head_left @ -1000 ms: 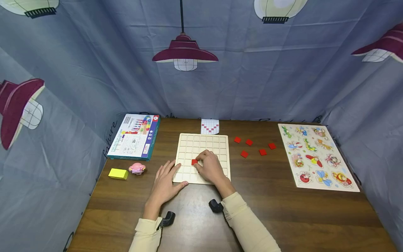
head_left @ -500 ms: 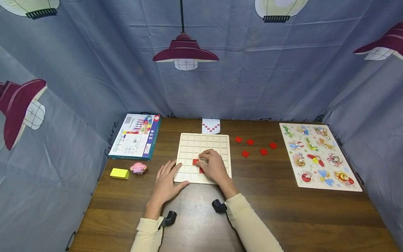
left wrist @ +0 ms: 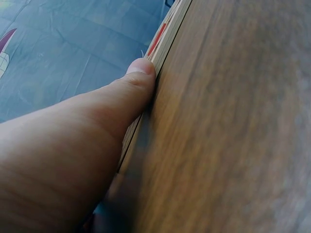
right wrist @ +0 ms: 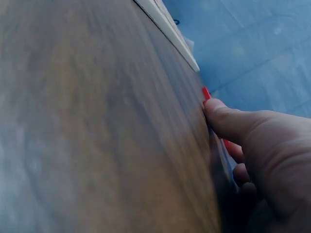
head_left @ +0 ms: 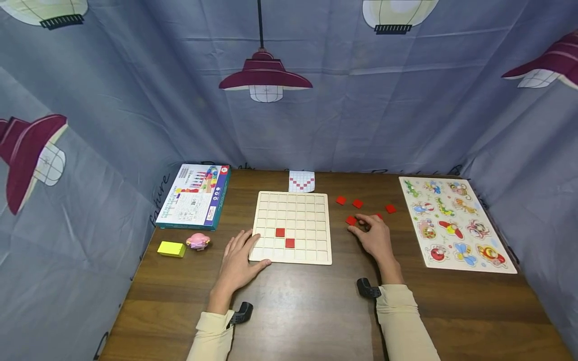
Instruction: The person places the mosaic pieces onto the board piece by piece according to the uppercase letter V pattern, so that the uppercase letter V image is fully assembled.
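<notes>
tabletop: two red tiles placed, five loose tiles.

Red tiles on a pale checked grid board, dark brown table

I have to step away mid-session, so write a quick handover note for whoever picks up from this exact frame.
Left hand: flat on the table, thumb against the near-left edge of the grid board, steadying it.
Right hand: over the loose red tiles to the right of the board, fingertips at one tile; a grip is not clear.
Done: two red tiles sit in the board.
Left: the loose tiles go in, apparently after the pattern card behind the board.
</notes>
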The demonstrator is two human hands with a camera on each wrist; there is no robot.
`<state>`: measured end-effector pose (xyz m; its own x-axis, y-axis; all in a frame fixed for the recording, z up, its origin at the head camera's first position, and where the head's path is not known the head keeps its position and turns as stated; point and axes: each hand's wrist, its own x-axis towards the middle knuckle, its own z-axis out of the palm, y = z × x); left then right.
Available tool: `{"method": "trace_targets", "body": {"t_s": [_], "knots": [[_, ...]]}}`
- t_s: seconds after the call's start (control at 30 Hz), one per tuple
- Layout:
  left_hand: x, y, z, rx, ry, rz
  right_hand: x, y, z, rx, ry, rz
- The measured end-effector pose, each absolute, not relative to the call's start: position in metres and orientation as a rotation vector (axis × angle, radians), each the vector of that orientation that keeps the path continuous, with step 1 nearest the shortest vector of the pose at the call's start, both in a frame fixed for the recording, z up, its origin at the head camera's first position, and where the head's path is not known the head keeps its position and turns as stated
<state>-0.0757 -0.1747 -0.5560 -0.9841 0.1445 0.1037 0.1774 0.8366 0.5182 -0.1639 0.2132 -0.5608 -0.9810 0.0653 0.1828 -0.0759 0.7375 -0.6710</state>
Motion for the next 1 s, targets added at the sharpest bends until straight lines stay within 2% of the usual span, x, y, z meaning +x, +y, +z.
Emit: {"method": "trace_targets", "body": {"t_s": [0.5, 1.0], "knots": [[-0.077, -0.177, -0.559, -0.265, -2.945, -0.853, -0.163, 0.214, -0.573, 0.036, -2.756, 0.924], [-0.077, -0.177, -0.56, -0.237, -2.952, -0.86, -0.162, 0.212, -0.568, 0.06, -2.784, 0.938]]}}
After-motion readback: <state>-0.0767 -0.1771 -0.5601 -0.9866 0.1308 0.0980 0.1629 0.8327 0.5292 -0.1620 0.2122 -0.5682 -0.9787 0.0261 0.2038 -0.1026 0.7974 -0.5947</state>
